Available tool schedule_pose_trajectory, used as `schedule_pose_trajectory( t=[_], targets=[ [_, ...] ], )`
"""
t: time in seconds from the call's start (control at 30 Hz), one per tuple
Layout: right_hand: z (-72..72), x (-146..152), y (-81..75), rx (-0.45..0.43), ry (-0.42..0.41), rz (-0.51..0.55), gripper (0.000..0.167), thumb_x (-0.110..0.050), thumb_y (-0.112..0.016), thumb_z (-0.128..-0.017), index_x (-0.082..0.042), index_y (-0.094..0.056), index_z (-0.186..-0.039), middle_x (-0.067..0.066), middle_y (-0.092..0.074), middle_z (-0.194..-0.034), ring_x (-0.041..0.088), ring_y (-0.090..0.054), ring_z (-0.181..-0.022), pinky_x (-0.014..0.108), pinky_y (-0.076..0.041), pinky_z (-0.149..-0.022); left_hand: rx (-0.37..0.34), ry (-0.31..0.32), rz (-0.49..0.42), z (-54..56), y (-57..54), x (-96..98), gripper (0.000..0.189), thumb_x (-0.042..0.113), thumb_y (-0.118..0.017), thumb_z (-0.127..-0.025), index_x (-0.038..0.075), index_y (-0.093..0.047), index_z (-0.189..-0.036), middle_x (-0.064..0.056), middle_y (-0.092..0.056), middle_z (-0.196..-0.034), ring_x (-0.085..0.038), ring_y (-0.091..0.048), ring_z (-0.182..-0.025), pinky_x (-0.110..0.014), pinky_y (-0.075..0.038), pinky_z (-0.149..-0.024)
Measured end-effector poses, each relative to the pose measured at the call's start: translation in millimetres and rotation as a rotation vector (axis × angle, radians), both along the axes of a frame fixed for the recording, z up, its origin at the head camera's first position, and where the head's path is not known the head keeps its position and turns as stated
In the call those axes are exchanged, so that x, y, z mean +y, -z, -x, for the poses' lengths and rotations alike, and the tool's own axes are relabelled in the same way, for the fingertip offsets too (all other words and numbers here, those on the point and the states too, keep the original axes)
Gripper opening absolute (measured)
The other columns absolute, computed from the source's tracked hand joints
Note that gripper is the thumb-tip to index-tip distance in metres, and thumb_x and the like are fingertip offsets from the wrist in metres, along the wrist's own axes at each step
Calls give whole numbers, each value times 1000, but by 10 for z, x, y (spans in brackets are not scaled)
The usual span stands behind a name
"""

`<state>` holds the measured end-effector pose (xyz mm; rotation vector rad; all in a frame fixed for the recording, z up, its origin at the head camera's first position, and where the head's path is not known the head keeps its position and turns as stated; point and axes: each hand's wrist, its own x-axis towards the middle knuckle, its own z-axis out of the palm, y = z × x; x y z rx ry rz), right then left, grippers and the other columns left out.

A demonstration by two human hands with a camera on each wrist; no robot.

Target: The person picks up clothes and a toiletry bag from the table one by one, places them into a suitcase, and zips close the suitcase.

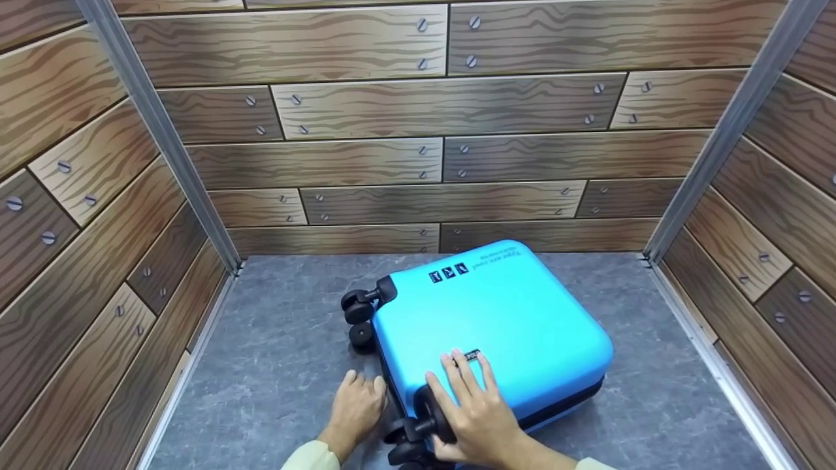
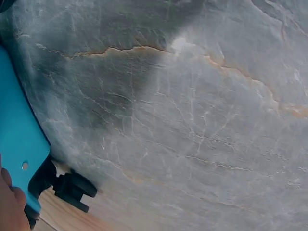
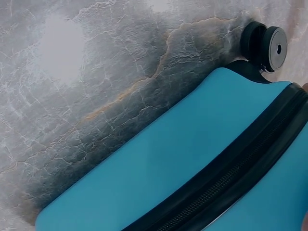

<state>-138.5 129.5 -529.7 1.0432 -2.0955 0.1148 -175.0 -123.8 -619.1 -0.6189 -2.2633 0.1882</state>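
Note:
A bright blue hard-shell suitcase (image 1: 496, 313) lies flat on the floor, its black wheels pointing left. My right hand (image 1: 480, 414) rests on the near left corner of its upper shell, fingers spread, with the thumb down beside the near wheels (image 1: 408, 440). Just left of the suitcase's wheeled end, my left hand (image 1: 358, 401) is curled like a fist; nothing shows in it. In the left wrist view, part of that hand (image 2: 10, 207) appears close to the blue shell (image 2: 19, 130). The right wrist view shows the suitcase's black zipper (image 3: 226, 178) along its side and a wheel (image 3: 274, 48).
The suitcase lies on a grey marbled floor (image 1: 274, 339). Wood-patterned panels (image 1: 366, 111) rise at the back, left and right. Metal strips (image 1: 725, 385) edge the floor at the sides, and metal posts (image 1: 163, 130) stand in the back corners.

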Motion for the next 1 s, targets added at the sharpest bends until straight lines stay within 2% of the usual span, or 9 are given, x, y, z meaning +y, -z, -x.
schedule_pose_trajectory(
  t=[0.13, 0.27, 0.37, 0.43, 0.57, 0.67, 0.83, 0.93, 1.0],
  targets=[
    [12, -19, -21, 11, 3, 4, 82, -63, -61, -70, -6, -66, -129, 29, -59, -133, 48, -57, -123, 73, -45, -89, -51, -12, 33, -60, -46, 13, 20, 29, -63, -81, 16, -52, -71, 2, -49, -50, -19, -48, -48, -35, -37, -66],
    [-18, -56, -49, 21, -5, -19, 82, -59, -66, -63, -12, -65, -130, 26, -61, -132, 47, -57, -122, 73, -45, -87, -135, 58, 118, -191, -66, 18, 24, 35, -66, -80, 16, -53, -74, 5, -48, -52, -16, -47, -50, -33, -37, -69],
    [-47, -122, -113, -22, -43, -89, 71, -51, -71, -64, -19, -64, -126, 18, -58, -136, 41, -53, -126, 72, -45, -89, -133, 96, 135, -241, -61, 15, 24, 36, -66, -79, 16, -53, -75, 5, -48, -53, -16, -48, -52, -33, -38, -71],
    [-49, -182, -159, -68, -79, -128, 58, -46, -74, -66, -21, -65, -118, 14, -55, -137, 36, -50, -128, 70, -45, -91, -102, 91, 112, -235, -53, 5, 23, 34, -65, -81, 16, -52, -74, 5, -48, -52, -17, -49, -52, -33, -39, -70],
    [-38, -259, -178, -74, -144, -116, 27, -34, -77, -69, -20, -66, -89, 14, -57, -134, 35, -54, -122, 69, -48, -87, -38, 81, 55, -191, -27, -4, 23, 31, -61, -81, 17, -48, -68, 3, -44, -49, -19, -45, -49, -34, -37, -66],
    [-44, -257, -163, -47, -166, -107, 16, -25, -75, -68, -18, -63, -75, 17, -58, -134, 38, -57, -119, 71, -48, -84, -26, 55, 18, -134, -18, 14, 24, 30, -61, -82, 17, -47, -66, 2, -44, -48, -19, -44, -46, -35, -36, -62],
    [-68, -219, -176, -54, -149, -150, 15, -26, -71, -77, -18, -60, -69, 12, -56, -138, 38, -54, -125, 72, -47, -85, -103, -49, -23, 11, -63, 10, 23, 28, -66, -82, 15, -53, -70, 1, -49, -50, -20, -49, -46, -36, -38, -64],
    [-90, -187, -182, -57, -167, -147, 17, -21, -60, -85, -18, -58, -69, 10, -56, -138, 37, -54, -125, 73, -47, -84, -154, -112, -37, 124, -110, -33, 22, 29, -67, -84, 14, -55, -72, 0, -53, -52, -21, -53, -50, -36, -38, -65],
    [-108, -163, -178, -65, -174, -135, 18, -19, -55, -88, -18, -58, -70, 9, -56, -137, 36, -55, -124, 72, -48, -84, -177, -130, -38, 189, -136, -74, 23, 29, -68, -85, 14, -55, -73, -1, -55, -53, -22, -55, -52, -36, -37, -65]
  ],
)
